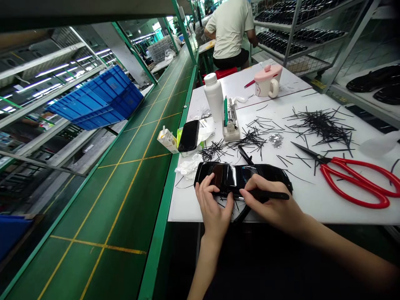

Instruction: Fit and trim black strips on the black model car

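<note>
A glossy black model car body [233, 176] lies near the front edge of the white work table, one door standing out on its far side and another dark part jutting out toward me. My left hand [214, 206] grips its left portion, with fingers over the top and the thumb against the near side. In my right hand [278, 210] is a slim black tool [272, 195], pinched like a pen; its tip, close to the car's near side, is too small to make out. Thin black strips [250, 137] are scattered just behind the car.
Red-handled scissors [353, 177] and a pile of black strips [325, 127] lie to the right. Behind stand a white bottle [213, 98], a lidded mug [267, 83] and a phone [189, 135]. A green conveyor [125, 187] runs along the left. A person [233, 33] sits ahead.
</note>
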Tool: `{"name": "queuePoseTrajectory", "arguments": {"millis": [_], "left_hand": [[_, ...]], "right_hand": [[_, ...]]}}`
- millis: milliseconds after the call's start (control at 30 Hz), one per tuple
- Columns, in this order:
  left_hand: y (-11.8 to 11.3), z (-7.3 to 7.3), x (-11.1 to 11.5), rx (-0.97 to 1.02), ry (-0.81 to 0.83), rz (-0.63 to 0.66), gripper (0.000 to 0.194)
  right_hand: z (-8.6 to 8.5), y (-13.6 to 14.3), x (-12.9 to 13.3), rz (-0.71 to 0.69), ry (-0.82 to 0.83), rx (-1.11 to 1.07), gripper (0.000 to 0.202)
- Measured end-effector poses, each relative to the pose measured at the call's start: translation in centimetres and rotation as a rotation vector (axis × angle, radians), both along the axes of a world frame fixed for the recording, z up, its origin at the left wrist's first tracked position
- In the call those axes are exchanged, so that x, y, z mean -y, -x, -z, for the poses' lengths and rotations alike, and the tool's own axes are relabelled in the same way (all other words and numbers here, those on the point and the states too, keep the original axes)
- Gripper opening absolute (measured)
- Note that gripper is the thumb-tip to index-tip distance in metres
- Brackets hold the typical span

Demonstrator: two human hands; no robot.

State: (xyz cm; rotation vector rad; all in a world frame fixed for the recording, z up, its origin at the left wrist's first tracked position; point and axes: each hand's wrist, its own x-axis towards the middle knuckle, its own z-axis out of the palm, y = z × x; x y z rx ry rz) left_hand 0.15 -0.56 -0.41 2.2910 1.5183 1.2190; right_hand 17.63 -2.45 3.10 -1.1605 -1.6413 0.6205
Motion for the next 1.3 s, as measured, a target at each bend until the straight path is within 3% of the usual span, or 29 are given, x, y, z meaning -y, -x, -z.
{"name": "queuePoseTrajectory", "arguments": {"millis": [267,533,633,700,800,967,1100,1167,1300], "left_hand": [[0.0,-0.1,0.0,-0.001,-0.008,0.017,0.03],[0.0,-0.1,0.0,-0.013,-0.024,0.026,0.029],[0.0,-0.1,0.0,-0.013,-0.029,0.024,0.028],[0.0,0.0,0.0,-0.008,-0.034,0.026,0.028],[0.0,0.1,0.0,0.002,-0.037,0.028,0.028],[0.0,0.1,0.0,0.015,-0.042,0.033,0.027],[0.0,0.2,0.2,0.011,-0.056,0.03,0.027],[0.1,0.3,0.2,0.002,-0.063,0.024,0.026],[0.2,0.4,0.1,-0.01,-0.083,0.012,0.024]], "right_hand": [[0.4,0.4,0.5,0.057,-0.092,0.048,0.019],[0.1,-0.8,1.5,0.089,0.005,0.002,0.015],[-0.9,-2.8,2.1,0.201,0.027,-0.071,0.01],[-1.5,-4.7,2.1,0.351,0.012,-0.074,0.011],[-1.7,-7.8,1.3,0.478,-0.008,0.159,0.013],[1.2,-12.1,-0.6,0.253,-0.024,0.707,0.029],[3.4,-14.4,-1.5,0.045,-0.038,0.873,0.042],[2.7,-14.6,-2.6,0.025,-0.067,0.905,0.041],[-1.6,-11.7,-7.5,0.064,-0.003,0.804,0.032]]}}
